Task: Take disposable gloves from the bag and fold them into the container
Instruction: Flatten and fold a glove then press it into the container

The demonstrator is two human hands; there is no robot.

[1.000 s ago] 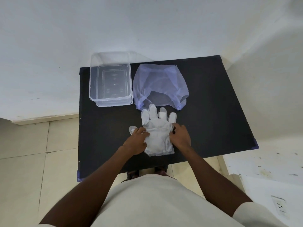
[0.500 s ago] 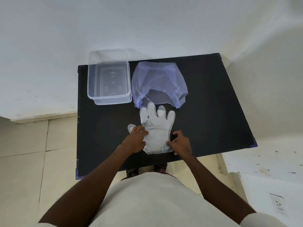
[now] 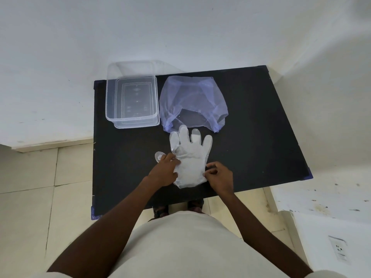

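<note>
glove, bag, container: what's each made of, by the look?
Glove: thin, cloudy plastic film, probably polyethylene; wrinkles, dark table shows faintly through.
Bag: looks like fine bluish mesh or sheer film, can't tell which; limp, see-through, hemmed edge.
Container: clear rigid plastic, glossy; straight walls, moulded marks on the base.

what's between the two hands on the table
In the head view, the clear glove lies flat between the left hand and right hand, both touching its edges.
</note>
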